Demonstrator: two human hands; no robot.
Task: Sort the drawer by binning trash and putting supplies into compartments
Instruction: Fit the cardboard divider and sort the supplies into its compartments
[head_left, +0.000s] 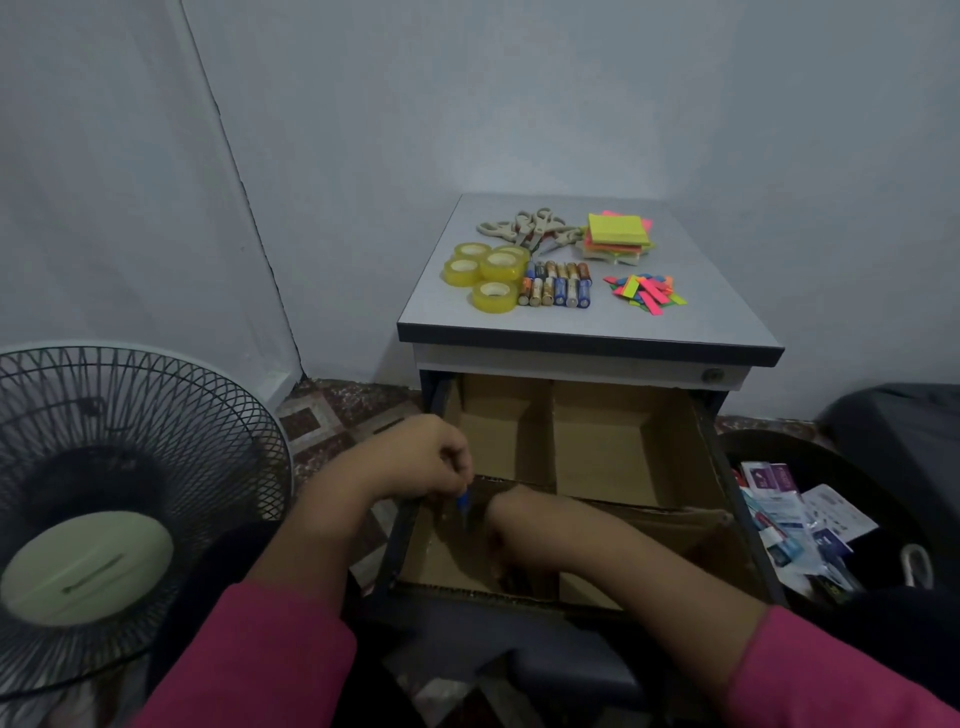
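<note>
both hands work inside the open drawer (727, 467), in its near-left compartment. the left hand (415, 457) is above the cardboard divider (649, 506) and its fingers are curled; they pinch a small blue thing (463, 502), maybe a pen cap or a battery, it is too small to say. the right hand (511, 535) reaches down into the same compartment. its fingers are in shadow, so i cannot tell if they hold something or are only feeling the bottom.

the step in hand looks like the last clearing of the drawer: the two far compartments are bare cardboard, and the supplies wait on the cabinet top (457, 312). just right of the drawer the bin (737, 441) already has wrappers (800, 514) in it, so the trash part seems mostly done.

farther, on the top, lie the tape rolls (485, 275), beside them the batteries (558, 286) in two rows, then the flags (647, 293) to the right. behind are the scissors (530, 228) and the sticky notes (618, 234).

the next move calls for a decision on the blue thing: to the bin if it is trash, to its group if it is a supply. after that each group needs its own compartment, and the hands must lift clear over the divider.
</note>
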